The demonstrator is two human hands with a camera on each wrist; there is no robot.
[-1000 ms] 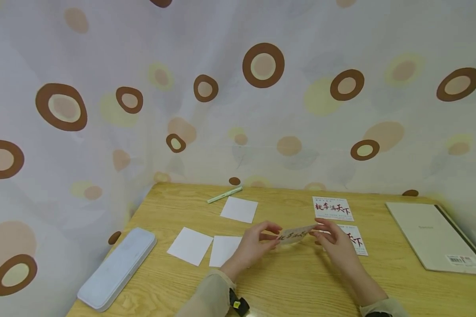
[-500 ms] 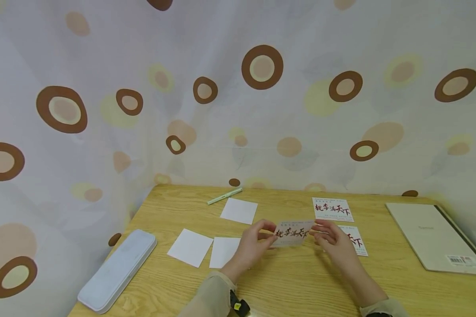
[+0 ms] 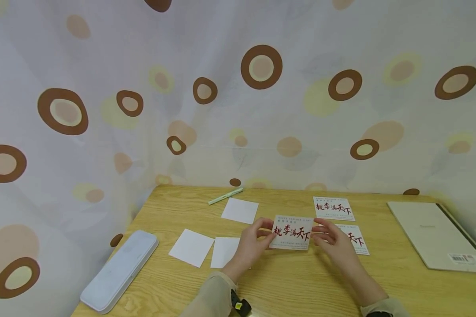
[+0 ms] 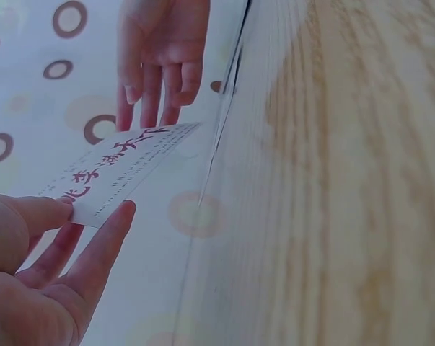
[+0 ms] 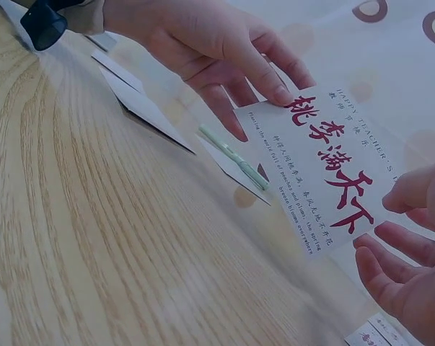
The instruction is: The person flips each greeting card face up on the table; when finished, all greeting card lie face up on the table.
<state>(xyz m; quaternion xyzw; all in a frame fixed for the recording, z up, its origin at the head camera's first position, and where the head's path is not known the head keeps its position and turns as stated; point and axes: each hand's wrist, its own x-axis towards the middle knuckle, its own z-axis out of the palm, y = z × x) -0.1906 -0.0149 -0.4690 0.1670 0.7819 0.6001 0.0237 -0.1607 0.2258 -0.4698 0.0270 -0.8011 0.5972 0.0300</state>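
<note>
A white Happy Teacher's Day card with dark red Chinese characters stands tilted above the table, its printed side towards me. My left hand pinches its left edge, thumb in front and fingers behind, as the left wrist view shows. At the opposite edge, my right hand holds the card with its fingertips, which overlap that edge in the right wrist view. Two matching cards lie face up: one farther back, the other partly hidden behind my right hand.
Left of my hands lie three blank white squares: a back one, a left one and one partly covered. A pale green pen lies behind them. A whitish case sits far left, a beige notebook far right.
The card has turned from nearly edge-on to showing its full printed face. Both hands keep roughly their places at its two edges; the things on the table have not moved.
</note>
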